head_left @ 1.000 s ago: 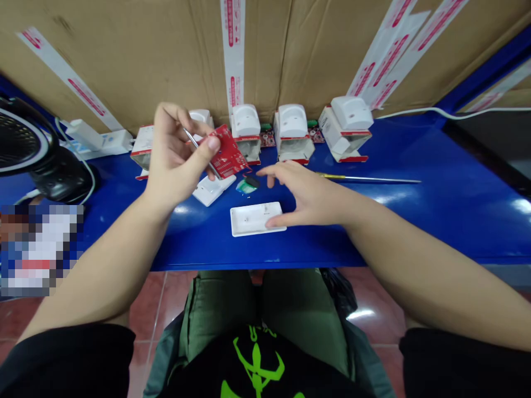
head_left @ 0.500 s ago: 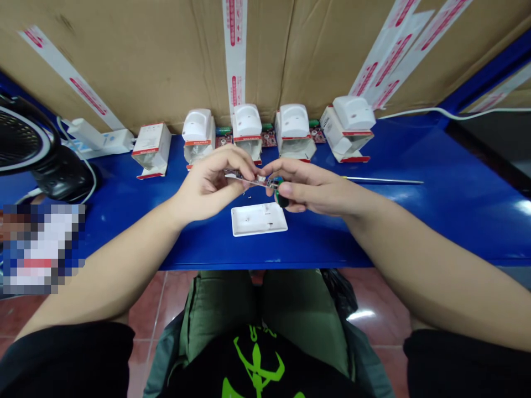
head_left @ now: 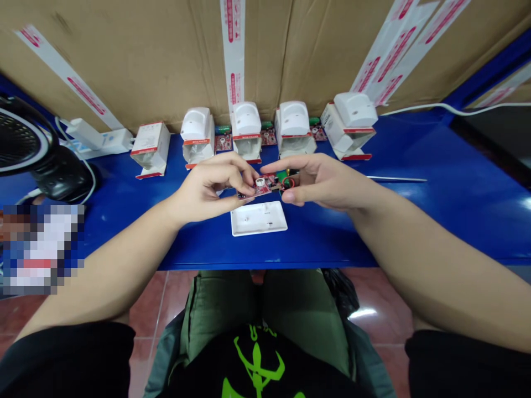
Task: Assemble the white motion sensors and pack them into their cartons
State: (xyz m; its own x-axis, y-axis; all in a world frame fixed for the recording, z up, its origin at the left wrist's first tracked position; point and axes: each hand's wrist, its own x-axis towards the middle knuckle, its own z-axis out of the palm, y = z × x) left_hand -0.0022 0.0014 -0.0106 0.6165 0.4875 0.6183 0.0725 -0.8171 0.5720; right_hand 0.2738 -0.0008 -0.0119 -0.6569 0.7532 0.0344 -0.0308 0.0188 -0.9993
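My left hand (head_left: 213, 185) pinches a red circuit board (head_left: 262, 189) with a round white part on it, its face turned up. My right hand (head_left: 321, 182) is curled round the green part (head_left: 286, 178) with a red wire at the board's right end; thumb and forefinger stand apart there, and the palm side is partly hidden. Just below the board a shallow white plastic cover (head_left: 259, 219) lies inner side up on the blue table (head_left: 207, 246).
Along the back stand several small open boxes, one bare box (head_left: 151, 145) at left and others topped by white housings (head_left: 295, 118). Red boards (head_left: 224, 142) lie between them. A black fan (head_left: 62, 171) is at left, a thin metal rod (head_left: 398, 178) at right.
The board has tilted from nearly edge-on to show its red face. My right hand's fingers have spread and shifted slightly to the right.
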